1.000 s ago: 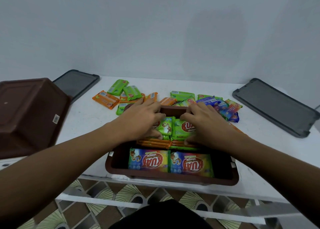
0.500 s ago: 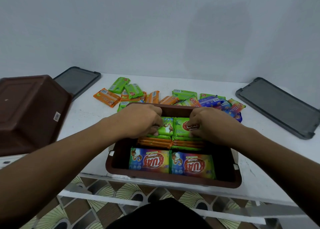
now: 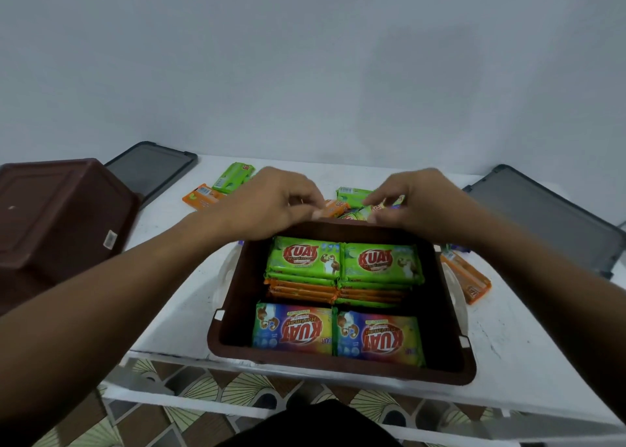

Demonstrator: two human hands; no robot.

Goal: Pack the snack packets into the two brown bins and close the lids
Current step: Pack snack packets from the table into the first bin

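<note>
The left hand (image 3: 271, 202) and right hand (image 3: 418, 202) hover apart, fingers curled, over the far rim of the open brown plastic bin (image 3: 338, 367) at the near edge of the white table (image 3: 189, 294), which holds two rainbow packets (image 3: 293, 331) in front and green-topped orange stacks (image 3: 305, 260) behind; whether they grip the loose packets (image 3: 352, 192) beyond cannot be told.

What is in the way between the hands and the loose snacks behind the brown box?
Nothing that shows. The left hand and the right hand are both past the far rim of the open brown bin. They are right at the loose packets on the table.
</note>
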